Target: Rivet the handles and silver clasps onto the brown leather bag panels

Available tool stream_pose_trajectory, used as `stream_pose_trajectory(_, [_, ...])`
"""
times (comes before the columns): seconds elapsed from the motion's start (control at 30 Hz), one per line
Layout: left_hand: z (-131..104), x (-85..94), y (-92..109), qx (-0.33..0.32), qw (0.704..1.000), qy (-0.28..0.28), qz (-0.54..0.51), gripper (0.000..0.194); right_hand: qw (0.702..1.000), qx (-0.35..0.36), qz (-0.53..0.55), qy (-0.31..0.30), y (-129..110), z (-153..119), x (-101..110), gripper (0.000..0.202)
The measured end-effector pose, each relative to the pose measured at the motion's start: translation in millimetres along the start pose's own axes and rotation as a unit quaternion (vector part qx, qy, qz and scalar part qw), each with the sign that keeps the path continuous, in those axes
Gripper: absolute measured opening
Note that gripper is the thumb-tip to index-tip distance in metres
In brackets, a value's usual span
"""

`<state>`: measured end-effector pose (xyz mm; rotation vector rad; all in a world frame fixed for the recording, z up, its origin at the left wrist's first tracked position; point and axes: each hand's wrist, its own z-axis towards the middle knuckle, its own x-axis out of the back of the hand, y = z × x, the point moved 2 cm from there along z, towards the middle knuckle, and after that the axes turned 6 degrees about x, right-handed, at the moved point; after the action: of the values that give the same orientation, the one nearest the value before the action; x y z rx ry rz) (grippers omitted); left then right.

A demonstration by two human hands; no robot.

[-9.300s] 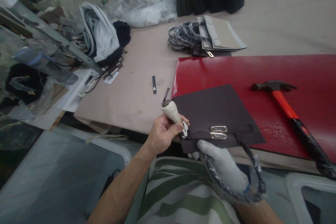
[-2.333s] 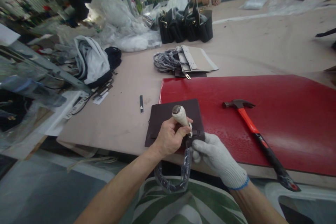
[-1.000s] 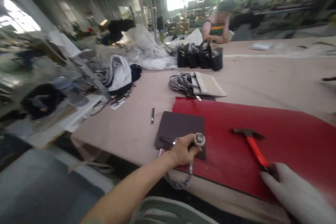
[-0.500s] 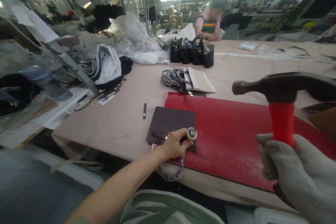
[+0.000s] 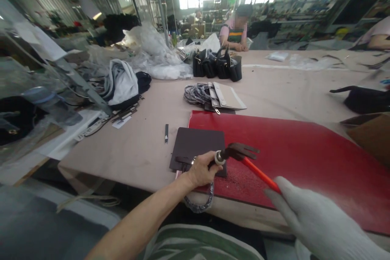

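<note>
My bare left hand (image 5: 202, 168) is closed around a round-topped punch tool (image 5: 219, 158), held upright on a dark brown bag panel (image 5: 199, 144). A plastic-wrapped handle (image 5: 199, 207) hangs from the panel over the table edge. In its grey glove, my right hand (image 5: 300, 207) grips the red shaft of a claw hammer (image 5: 260, 172). The hammer's head is at the top of the punch and appears to touch it. The panel lies partly on a red board (image 5: 274, 142); the punch's lower end is hidden by my fingers.
A small dark strip (image 5: 166, 133) lies left of the panel. Beyond the board are beige bag panels (image 5: 228, 96) with wrapped handles and several black bags (image 5: 216, 65). A person (image 5: 236, 32) leans on the far side of the table. Plastic sheeting (image 5: 149, 53) is heaped at left.
The hammer has swung down and left from a raised position to the top of the punch. My left hand keeps its hold on the punch. The view has shifted slightly.
</note>
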<state>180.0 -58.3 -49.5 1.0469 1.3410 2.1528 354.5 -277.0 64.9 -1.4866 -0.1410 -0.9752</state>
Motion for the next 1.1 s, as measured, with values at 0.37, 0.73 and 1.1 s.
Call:
stream_pose_trajectory(0.37, [0.5, 0.9, 5.5, -0.021, 1.0, 0.012, 0.008, 0.014, 0.947, -0.082, -0.306, -0.051, 86.6, 39.6, -18.4, 0.044])
stream_pose_trajectory(0.73, [4.7, -1.3, 3.0, 0.092, 0.983, 0.072, -0.142, 0.02, 0.955, 0.181, -0.233, -0.013, 30.2, 30.5, -155.8, 0.041])
stream_pose_trajectory(1.1, [-37.4, 197.6, -53.5, 0.339, 0.88, 0.264, 0.201, 0.034, 0.958, 0.183, -0.22, 0.016, 36.9, 31.3, -155.6, 0.042])
